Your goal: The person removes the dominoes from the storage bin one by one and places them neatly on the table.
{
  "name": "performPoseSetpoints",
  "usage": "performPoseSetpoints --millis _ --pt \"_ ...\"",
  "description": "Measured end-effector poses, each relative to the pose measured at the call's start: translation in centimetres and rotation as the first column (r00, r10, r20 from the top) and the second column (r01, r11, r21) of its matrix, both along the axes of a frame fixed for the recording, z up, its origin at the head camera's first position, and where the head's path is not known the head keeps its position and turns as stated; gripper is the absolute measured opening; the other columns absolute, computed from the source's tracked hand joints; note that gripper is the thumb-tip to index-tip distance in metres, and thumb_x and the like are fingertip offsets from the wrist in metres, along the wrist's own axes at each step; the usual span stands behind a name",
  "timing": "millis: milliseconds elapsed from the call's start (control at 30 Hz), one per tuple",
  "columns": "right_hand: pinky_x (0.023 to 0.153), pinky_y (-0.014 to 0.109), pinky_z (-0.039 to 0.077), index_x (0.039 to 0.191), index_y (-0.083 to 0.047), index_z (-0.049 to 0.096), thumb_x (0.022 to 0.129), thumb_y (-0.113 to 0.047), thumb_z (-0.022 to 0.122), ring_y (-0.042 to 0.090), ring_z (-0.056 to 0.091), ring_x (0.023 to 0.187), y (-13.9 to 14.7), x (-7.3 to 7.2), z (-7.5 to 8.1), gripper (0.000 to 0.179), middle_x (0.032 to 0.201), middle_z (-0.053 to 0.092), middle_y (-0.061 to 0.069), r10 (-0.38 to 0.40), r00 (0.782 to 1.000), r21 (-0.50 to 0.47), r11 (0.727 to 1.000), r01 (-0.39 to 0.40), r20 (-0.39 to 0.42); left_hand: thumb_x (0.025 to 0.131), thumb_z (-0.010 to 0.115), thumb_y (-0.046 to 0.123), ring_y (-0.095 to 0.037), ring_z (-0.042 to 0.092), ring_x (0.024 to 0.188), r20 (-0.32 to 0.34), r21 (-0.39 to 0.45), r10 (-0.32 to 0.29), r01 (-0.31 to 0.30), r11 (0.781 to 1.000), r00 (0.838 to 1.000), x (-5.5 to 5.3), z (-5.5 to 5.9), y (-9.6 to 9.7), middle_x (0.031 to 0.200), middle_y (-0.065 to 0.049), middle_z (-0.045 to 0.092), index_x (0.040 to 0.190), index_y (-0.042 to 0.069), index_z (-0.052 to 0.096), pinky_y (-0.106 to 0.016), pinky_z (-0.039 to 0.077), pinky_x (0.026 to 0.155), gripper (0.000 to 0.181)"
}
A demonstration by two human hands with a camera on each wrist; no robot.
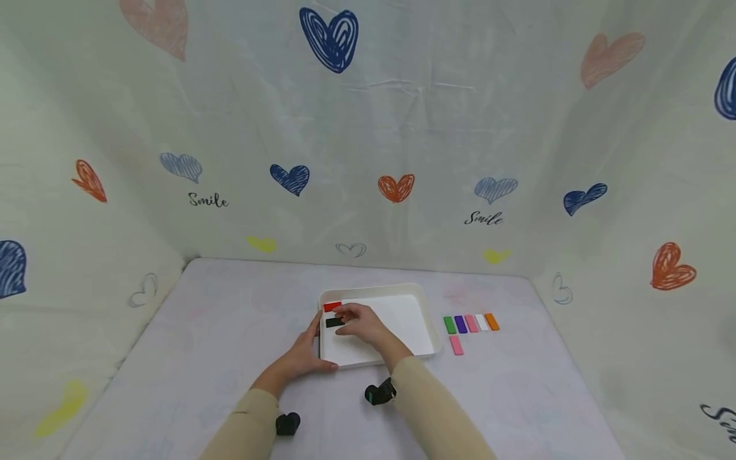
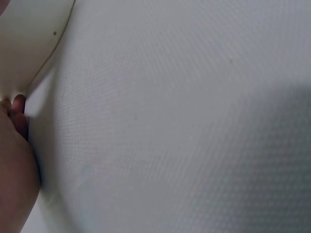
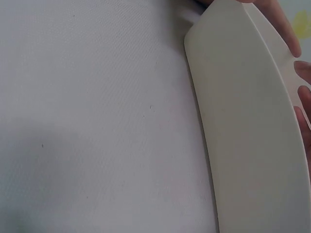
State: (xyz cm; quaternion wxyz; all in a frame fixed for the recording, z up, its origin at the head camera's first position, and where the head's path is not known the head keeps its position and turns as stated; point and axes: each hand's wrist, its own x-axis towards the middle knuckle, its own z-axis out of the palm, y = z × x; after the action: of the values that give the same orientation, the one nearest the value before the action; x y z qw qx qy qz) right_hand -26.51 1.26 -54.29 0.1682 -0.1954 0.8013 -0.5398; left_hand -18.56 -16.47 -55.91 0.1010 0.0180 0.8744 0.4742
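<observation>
A shallow white tray [image 1: 397, 322] rests on the table. My left hand [image 1: 301, 353] grips its near left corner, the fingers along the left wall and the thumb against the front wall. Inside, at the left end, lie a small flat red bar [image 1: 331, 306] and a black bar [image 1: 333, 322] below it. My right hand [image 1: 366, 324] is over the tray beside the black bar, with fingers bent and spread apart. No bar shows between those fingers. In the right wrist view the tray's outer wall [image 3: 248, 121] hides part of the right hand's fingers [image 3: 305, 99].
To the right of the tray, a row holds green [image 1: 450, 325], purple [image 1: 460, 324], pink [image 1: 471, 323], white [image 1: 482, 322] and orange bars [image 1: 491, 321]. Another pink bar [image 1: 457, 345] lies below the row. A heart-printed cloth [image 1: 368, 128] hangs behind the table [image 1: 517, 383].
</observation>
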Motion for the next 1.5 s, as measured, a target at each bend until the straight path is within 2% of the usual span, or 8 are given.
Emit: performPoseSetpoints --millis 200,433,667,833,1000,1167,1333,1500 --pt "0.090 0.033 0.049 0.119 -0.008 0.068 0.077 -0.004 0.081 0.019 0.057 0.103 -0.58 -0.15 -0.13 0.044 0.114 0.066 0.002 -0.001 0.999 0.097 0.995 0.004 -0.036 0.062 0.094 0.025 -0.041 0.037 0.130 -0.019 0.019 -0.009 0.010 1.000 1.000 0.04 -0.15 0.13 0.136 -0.023 0.045 0.157 0.010 0.007 -0.064 0.028 0.106 0.129" --pt "0.104 0.041 0.041 0.119 -0.012 0.069 0.076 -0.003 0.082 0.025 0.053 0.120 -0.80 -0.25 -0.10 0.046 0.124 0.063 0.003 0.011 0.999 0.168 0.986 -0.002 -0.052 0.062 0.094 0.030 -0.040 0.035 0.132 0.006 0.027 -0.010 0.010 1.000 1.000 0.04 -0.50 0.32 0.136 -0.021 0.045 0.157 0.013 0.007 -0.065 0.028 0.106 0.130" --pt "0.105 0.042 0.039 0.117 -0.009 0.069 0.075 -0.001 0.081 0.027 0.051 0.121 -0.64 -0.54 -0.42 0.044 0.122 0.063 0.005 0.049 0.990 0.206 0.978 -0.022 -0.129 0.062 0.094 0.028 -0.041 0.035 0.132 0.004 0.030 -0.007 0.007 1.000 1.000 0.06 -0.48 0.42 0.136 -0.021 0.045 0.157 0.014 0.008 -0.065 0.027 0.106 0.129" --pt "0.107 0.043 0.037 0.116 -0.013 0.070 0.077 -0.003 0.081 0.026 0.050 0.123 -0.65 -0.48 -0.79 0.042 0.124 0.063 0.004 0.061 0.991 0.247 0.968 -0.029 -0.123 0.063 0.094 0.025 -0.041 0.036 0.131 -0.008 0.037 -0.011 0.011 0.999 1.000 0.12 -0.37 0.55 0.138 -0.023 0.044 0.157 0.013 0.008 -0.065 0.027 0.106 0.128" --pt "0.102 0.041 0.041 0.113 -0.016 0.071 0.077 -0.003 0.080 0.021 0.055 0.112 -0.62 -0.36 -0.77 0.039 0.113 0.065 0.000 0.068 0.992 0.248 0.968 -0.039 -0.107 0.063 0.093 0.026 -0.041 0.035 0.132 -0.016 0.033 -0.010 0.011 0.999 1.000 0.06 -0.36 0.42 0.137 -0.023 0.045 0.157 0.013 0.008 -0.064 0.027 0.106 0.127" --pt "0.092 0.032 0.046 0.110 -0.016 0.071 0.076 0.000 0.080 0.015 0.054 0.097 -0.48 -0.06 -0.44 0.038 0.102 0.062 -0.004 0.091 0.992 0.243 0.968 -0.067 -0.089 0.063 0.093 0.027 -0.042 0.034 0.132 -0.012 0.025 -0.004 0.004 1.000 1.000 -0.04 -0.34 0.24 0.137 -0.023 0.045 0.157 0.014 0.008 -0.065 0.027 0.106 0.127" --pt "0.077 0.025 0.047 0.105 -0.018 0.072 0.078 0.001 0.078 0.013 0.050 0.087 -0.39 0.06 -0.53 0.034 0.094 0.059 -0.007 0.147 0.986 0.303 0.946 -0.117 -0.078 0.063 0.093 0.027 -0.042 0.036 0.131 -0.011 0.018 0.005 -0.005 1.000 1.000 0.01 -0.16 0.21 0.135 -0.022 0.045 0.157 0.014 0.008 -0.066 0.028 0.105 0.127" --pt "0.070 0.024 0.045 0.108 -0.019 0.073 0.077 0.003 0.078 0.012 0.049 0.083 -0.28 0.08 -0.31 0.039 0.089 0.057 -0.006 0.200 0.977 0.331 0.929 -0.167 -0.070 0.064 0.093 0.027 -0.043 0.035 0.131 -0.011 0.012 0.003 -0.003 1.000 1.000 0.06 0.01 0.12 0.138 -0.024 0.044 0.157 0.014 0.007 -0.066 0.027 0.105 0.127"
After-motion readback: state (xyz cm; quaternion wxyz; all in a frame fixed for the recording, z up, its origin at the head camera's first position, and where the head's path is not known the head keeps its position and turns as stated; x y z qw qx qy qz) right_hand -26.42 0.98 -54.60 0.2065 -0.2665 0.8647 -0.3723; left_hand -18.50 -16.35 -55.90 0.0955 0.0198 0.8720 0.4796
